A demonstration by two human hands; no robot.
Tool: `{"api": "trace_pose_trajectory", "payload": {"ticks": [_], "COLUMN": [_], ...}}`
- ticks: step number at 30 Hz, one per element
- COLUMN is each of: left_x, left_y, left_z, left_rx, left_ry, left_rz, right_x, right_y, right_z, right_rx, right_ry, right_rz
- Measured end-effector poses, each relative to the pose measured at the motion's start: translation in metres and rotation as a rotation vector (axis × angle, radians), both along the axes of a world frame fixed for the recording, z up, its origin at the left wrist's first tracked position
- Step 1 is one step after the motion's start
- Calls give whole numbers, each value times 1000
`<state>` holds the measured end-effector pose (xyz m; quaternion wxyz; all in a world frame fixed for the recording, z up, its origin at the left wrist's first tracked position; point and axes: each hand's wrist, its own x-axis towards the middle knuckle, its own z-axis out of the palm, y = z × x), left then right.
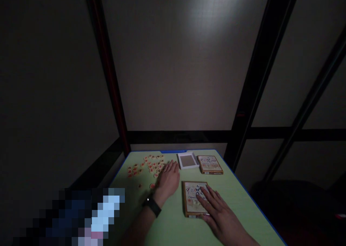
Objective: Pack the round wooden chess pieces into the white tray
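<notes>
Many round discs point(150, 164) beside straight-fingered left hand point(169, 177), right hand point(219, 214) splayed on square printed box point(192, 201)

Dim walls point(175, 84) — black beams point(261, 58)

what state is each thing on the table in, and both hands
near box: flat, printed side up, under the right hand
far box: flat, printed side up
white tray: open side up
round pieces: loose, spread out
left hand: palm down beside pieces, grip unclear
right hand: open, fingers spread
</notes>
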<state>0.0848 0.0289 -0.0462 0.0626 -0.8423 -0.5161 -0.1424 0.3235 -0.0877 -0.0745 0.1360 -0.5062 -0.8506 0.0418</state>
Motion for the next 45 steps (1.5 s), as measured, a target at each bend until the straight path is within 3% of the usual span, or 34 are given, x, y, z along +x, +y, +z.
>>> {"api": "trace_pose_trajectory", "payload": {"ticks": [6, 11, 14, 18, 23, 27, 31, 36, 41, 45], "left_x": [-1, -11, -7, 11, 30, 34, 30, 12, -17, -41], "left_y": [29, 37, 36, 27, 23, 30, 29, 13, -23, -65], "left_z": [-26, -32, -27, -7, 14, 12, 10, 30, 55, 46], "left_rx": [-6, 17, 52, 80, -35, -136, -142, -47, 86, 38], "left_ry": [31, 48, 36, -37, -22, -41, -92, -259, -431, -444], "left_rz": [119, 113, 111, -34, -67, 0, 18, 56, 44, 44], "right_x": [13, 11, 11, 12, 15, 19, 21, 10, -28, -53], "right_y": [4, -3, -5, -5, -4, 0, 2, 8, 42, 86], "right_z": [-6, -6, -6, -8, -17, -25, -27, -14, 14, 36], "right_rx": [58, 183, 263, 362, 405, 375, 277, 169, 86, 44], "right_ry": [-18, -32, -45, -85, -105, -73, -69, -70, -110, -132], "right_rz": [-79, -14, -15, -39, -42, -37, -60, -67, -40, -38]}}
